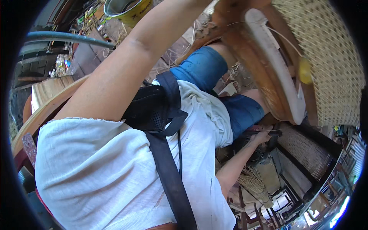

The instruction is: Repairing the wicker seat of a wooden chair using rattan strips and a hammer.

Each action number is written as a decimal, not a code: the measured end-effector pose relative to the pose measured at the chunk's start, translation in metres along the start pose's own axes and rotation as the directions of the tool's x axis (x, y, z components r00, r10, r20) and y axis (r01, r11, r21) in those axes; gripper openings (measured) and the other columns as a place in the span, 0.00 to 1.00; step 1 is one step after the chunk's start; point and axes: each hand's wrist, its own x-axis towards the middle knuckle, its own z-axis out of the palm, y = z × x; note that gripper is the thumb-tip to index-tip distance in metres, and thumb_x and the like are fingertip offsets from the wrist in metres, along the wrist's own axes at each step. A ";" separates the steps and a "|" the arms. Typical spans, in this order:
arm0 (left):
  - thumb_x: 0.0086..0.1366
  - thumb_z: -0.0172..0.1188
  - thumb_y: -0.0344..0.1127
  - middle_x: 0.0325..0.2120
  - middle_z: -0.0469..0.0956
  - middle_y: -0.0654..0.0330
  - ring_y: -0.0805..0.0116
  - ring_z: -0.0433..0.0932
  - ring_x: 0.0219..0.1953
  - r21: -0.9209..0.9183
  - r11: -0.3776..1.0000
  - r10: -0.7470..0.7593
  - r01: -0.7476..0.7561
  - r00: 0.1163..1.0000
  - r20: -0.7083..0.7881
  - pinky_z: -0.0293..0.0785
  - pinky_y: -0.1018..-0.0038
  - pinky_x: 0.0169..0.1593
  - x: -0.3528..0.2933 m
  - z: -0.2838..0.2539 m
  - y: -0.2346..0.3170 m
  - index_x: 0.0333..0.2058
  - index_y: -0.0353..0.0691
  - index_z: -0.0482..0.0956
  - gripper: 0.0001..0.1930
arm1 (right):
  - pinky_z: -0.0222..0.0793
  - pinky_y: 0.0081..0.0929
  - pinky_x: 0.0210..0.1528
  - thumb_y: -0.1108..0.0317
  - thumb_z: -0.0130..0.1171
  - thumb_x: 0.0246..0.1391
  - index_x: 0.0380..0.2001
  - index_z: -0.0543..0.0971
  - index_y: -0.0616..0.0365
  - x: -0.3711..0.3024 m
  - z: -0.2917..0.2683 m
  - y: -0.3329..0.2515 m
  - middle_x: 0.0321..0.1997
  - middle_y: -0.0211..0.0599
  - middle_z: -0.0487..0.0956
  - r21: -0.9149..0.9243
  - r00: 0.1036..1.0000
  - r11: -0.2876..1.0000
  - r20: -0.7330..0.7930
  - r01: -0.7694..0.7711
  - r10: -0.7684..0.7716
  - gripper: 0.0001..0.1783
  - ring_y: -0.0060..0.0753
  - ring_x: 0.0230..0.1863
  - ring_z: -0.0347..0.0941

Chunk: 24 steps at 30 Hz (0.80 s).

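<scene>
A curved brown wooden chair frame [251, 57] stands tilted over my knees, with a pale strip [274, 63] along its edge. Woven cane panel [326, 61] spreads at the right, beside the frame. A thin cane strand [281, 35] arcs across to a small yellow piece [305, 71], whose kind I cannot make out. My left arm reaches up past the top edge, so the hand is out of sight. Below the frame, near my right knee, my right hand [263, 135] has its fingers drawn together; what they hold is too small to tell.
A yellow bucket [132, 10] stands at the top left, among scraps on the plank floor. A bundle of cane strands [255, 184] lies at the lower right, near a dark-framed piece with cane panels [306, 151]. A curved wooden rail [50, 111] runs behind my left shoulder.
</scene>
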 end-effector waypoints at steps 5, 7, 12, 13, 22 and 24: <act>0.71 0.51 0.55 0.15 0.75 0.60 0.74 0.74 0.25 0.029 0.999 0.016 -0.016 1.000 0.007 0.71 0.73 0.33 -0.011 -0.023 0.009 0.25 0.29 0.81 0.31 | 0.53 0.17 0.19 0.60 0.54 0.66 0.54 0.71 0.66 -0.054 -0.037 -0.057 0.25 0.29 0.71 -0.097 0.965 0.961 0.049 0.260 -0.256 0.21 0.14 0.18 0.58; 0.71 0.51 0.55 0.15 0.74 0.63 0.74 0.73 0.24 0.045 0.996 -0.080 0.080 0.997 -0.006 0.70 0.73 0.31 -0.007 -0.029 -0.002 0.23 0.29 0.80 0.30 | 0.54 0.17 0.20 0.60 0.53 0.67 0.53 0.71 0.66 -0.082 -0.044 -0.081 0.24 0.27 0.70 -0.077 0.934 0.933 0.100 0.352 -0.344 0.21 0.14 0.19 0.59; 0.71 0.50 0.56 0.13 0.72 0.64 0.73 0.73 0.23 -0.044 0.985 -0.169 0.169 0.986 -0.004 0.69 0.72 0.30 0.003 -0.014 0.006 0.20 0.30 0.79 0.32 | 0.65 0.19 0.28 0.62 0.52 0.64 0.49 0.75 0.65 -0.158 -0.027 -0.108 0.28 0.30 0.74 -0.124 0.822 0.870 0.413 0.477 -0.392 0.18 0.20 0.24 0.67; 0.71 0.50 0.57 0.13 0.73 0.62 0.71 0.73 0.23 0.034 0.991 -0.128 0.129 0.991 -0.040 0.69 0.71 0.31 0.004 -0.012 0.007 0.20 0.30 0.79 0.32 | 0.72 0.28 0.35 0.64 0.57 0.61 0.46 0.78 0.63 -0.165 -0.013 -0.112 0.33 0.39 0.79 -0.223 0.705 0.720 0.520 0.657 -0.483 0.15 0.31 0.29 0.75; 0.71 0.45 0.59 0.21 0.79 0.48 0.60 0.80 0.30 0.135 0.991 -0.002 0.001 1.000 0.005 0.72 0.67 0.39 0.005 -0.004 0.004 0.30 0.28 0.81 0.34 | 0.73 0.36 0.45 0.64 0.65 0.52 0.41 0.82 0.56 -0.191 0.126 -0.121 0.41 0.42 0.80 0.058 0.173 0.493 0.895 0.868 -0.410 0.14 0.47 0.43 0.77; 0.71 0.45 0.59 0.24 0.80 0.46 0.57 0.81 0.34 0.168 0.982 -0.103 0.088 0.991 0.083 0.73 0.67 0.42 0.003 -0.010 0.013 0.33 0.29 0.82 0.33 | 0.73 0.36 0.47 0.64 0.65 0.52 0.42 0.82 0.57 -0.181 0.140 -0.116 0.42 0.43 0.80 0.088 0.166 0.569 0.910 0.818 -0.379 0.14 0.48 0.45 0.77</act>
